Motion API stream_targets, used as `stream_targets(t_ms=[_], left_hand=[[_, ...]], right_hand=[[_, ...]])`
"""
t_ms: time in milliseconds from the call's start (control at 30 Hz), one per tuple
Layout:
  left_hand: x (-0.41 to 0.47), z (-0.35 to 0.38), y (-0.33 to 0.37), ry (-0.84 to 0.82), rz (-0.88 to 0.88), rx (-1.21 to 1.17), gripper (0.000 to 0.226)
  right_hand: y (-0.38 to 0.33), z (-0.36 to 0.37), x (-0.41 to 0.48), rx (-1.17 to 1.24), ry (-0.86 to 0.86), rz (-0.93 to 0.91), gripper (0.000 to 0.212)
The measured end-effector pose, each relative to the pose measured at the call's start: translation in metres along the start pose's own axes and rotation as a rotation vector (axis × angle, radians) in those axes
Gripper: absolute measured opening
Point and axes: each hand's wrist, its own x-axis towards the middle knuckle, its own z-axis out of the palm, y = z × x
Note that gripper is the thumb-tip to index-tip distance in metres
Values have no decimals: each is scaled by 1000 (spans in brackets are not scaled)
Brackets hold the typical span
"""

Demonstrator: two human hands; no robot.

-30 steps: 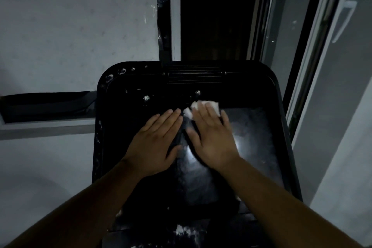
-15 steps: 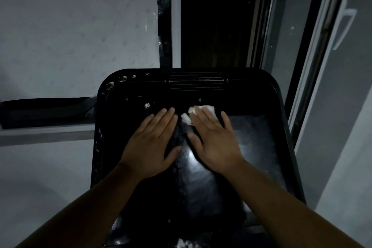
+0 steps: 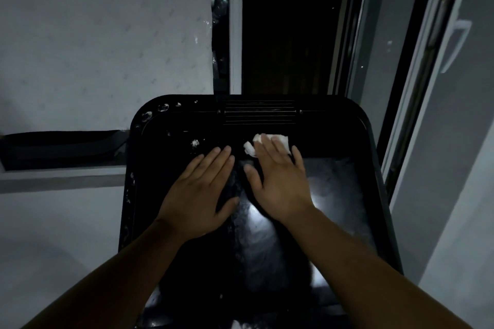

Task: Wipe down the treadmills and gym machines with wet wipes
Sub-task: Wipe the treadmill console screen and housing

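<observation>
A black glossy machine top with rounded corners fills the middle of the view, its surface shining where light hits it. A crumpled white wet wipe lies near the machine's far edge, below a ribbed vent. My right hand lies flat with straight fingers pressing on the wipe, which sticks out past the fingertips. My left hand rests flat on the black surface just left of it, holding nothing.
White specks dot the far left part of the black surface. A pale wall stands to the left with a dark ledge. A dark window and metal frames run along the right.
My right hand has slid the wipe a little farther away and to the right, toward the vent. The left hand stays flat in much the same spot.
</observation>
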Motion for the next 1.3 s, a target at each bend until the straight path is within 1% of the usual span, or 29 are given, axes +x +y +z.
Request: stream_targets(t_ms=[67,100,167,267,333,400,467,567,633,700,767,867,933,1033,1100,1200,1300], left_hand=[[0,1,0,1,2,4,78],[0,1,0,3,4,3,78],[0,1,1,10,6,1,78],[-1,0,0,2,3,-7,78],[-1,0,0,0,2,-10,78],[-1,1,1,-5,2,-5,78],[-1,1,0,-6,2,1,78],[-1,1,-1,1,8,-8,78],[-1,1,0,5,5,-12,78],[-1,2,0,4,7,-10,78],[-1,2,1,6,2,-5,78],[-2,2,0,7,-3,3,78],[-3,2,0,4,-1,4,78],[-3,3,-1,-4,-6,10,78],[-3,3,0,-16,-9,16,79],[-4,3,-2,-38,-14,21,79],[-6,3,-1,-19,-50,-3,77]], right_hand=[[10,-2,-11,-42,-23,-67,70],[18,-4,-14,-66,-24,-70,70],[24,-7,-8,-59,-2,-23,71],[4,-3,4,4,17,18,72],[2,1,-4,7,9,-35,68],[16,-1,-14,-32,10,-80,66],[23,-5,-9,-36,31,-37,67],[5,-3,3,29,26,25,71],[1,1,-5,31,4,-25,70],[12,-1,-16,-20,-16,-86,68],[23,-5,-12,-38,-1,-56,69],[6,-4,2,15,6,-1,73],[-4,4,-4,45,-17,-48,72],[14,7,-22,-20,-27,-132,68],[21,5,-18,-31,5,-108,68],[-1,7,0,75,25,-60,69],[-13,17,-7,83,20,-154,65]])
